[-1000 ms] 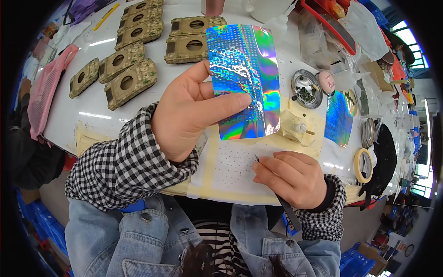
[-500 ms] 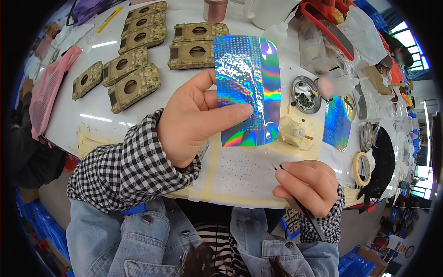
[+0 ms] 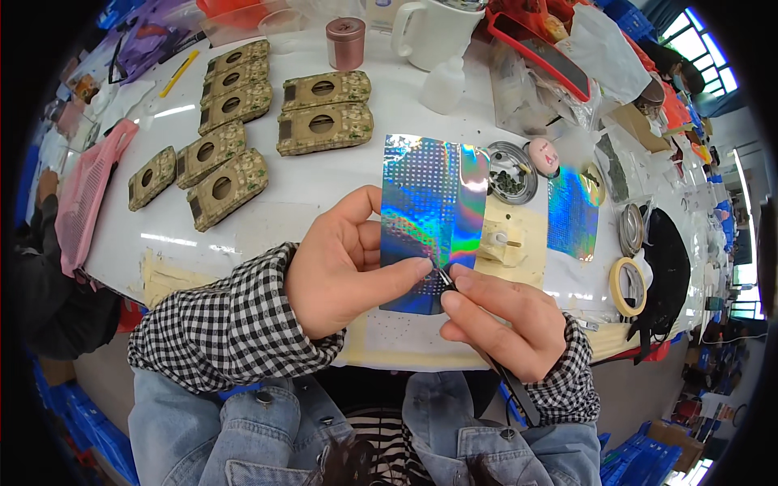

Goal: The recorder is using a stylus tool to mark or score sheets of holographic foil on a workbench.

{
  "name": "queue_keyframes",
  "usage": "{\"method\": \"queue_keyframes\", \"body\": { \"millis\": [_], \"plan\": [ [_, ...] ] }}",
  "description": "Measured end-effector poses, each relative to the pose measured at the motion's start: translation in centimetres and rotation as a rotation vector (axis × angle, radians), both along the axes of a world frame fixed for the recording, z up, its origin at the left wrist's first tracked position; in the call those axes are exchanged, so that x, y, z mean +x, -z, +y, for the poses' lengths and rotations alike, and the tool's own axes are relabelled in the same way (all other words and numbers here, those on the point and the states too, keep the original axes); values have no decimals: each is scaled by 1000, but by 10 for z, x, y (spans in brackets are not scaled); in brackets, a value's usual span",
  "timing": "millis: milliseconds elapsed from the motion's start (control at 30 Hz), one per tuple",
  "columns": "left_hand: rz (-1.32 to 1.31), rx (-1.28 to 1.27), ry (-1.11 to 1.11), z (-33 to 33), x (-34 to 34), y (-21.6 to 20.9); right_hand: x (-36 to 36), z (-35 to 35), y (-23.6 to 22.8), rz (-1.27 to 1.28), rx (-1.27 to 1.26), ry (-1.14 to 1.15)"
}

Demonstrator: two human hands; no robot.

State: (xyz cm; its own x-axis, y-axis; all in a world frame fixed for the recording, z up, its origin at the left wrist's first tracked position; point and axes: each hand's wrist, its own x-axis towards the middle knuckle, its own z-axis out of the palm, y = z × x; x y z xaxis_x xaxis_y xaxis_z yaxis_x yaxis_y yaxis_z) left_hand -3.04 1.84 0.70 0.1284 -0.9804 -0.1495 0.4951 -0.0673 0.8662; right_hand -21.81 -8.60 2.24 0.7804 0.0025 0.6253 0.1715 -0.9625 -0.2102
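Observation:
A shiny blue holographic sheet [image 3: 429, 194] with rows of tiny marks is held up by my left hand [image 3: 344, 263], thumb across its front. My right hand [image 3: 510, 320] is closed on dark tweezers [image 3: 445, 277], whose tips meet the sheet beside my left thumb. Whether anything sits between the tips is too small to tell. Behind the sheet's right edge stands a tan block with a small peg [image 3: 504, 241]. A round metal dish [image 3: 527, 188] with dark green bits lies just beyond. White paper [image 3: 389, 328] with tiny dots lies under my hands, partly covered.
Camouflage model tank hulls [image 3: 231, 188] stand in groups at the left and centre back. A second holographic sheet [image 3: 574, 215], a tape roll [image 3: 620, 287] and a black bag [image 3: 666, 267] lie right. A pink basket [image 3: 91, 198] stands left; a white mug [image 3: 438, 34] and pink canister [image 3: 346, 44] stand behind.
My left hand has lowered the holographic sheet toward me. My right hand has moved left and up with the tweezers, bringing their tips to the sheet. The view has shifted somewhat.

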Motion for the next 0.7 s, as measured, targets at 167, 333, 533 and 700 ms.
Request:
{"method": "queue_keyframes", "body": {
  "millis": [167, 333, 533, 700],
  "plan": [
    [-13, 2, 11, 2, 0, 1, 1, 0, -2, 28, -23, 9],
    [-26, 21, 15, 1, 1, -2, 1, 0, -1, 20, -15, 14],
    [-34, 30, 23, 1, 1, -3, 1, 1, 0, 14, -3, 28],
    [-42, 35, 19, 1, 1, -2, 0, 1, 1, 20, 17, 40]
  ]
}}
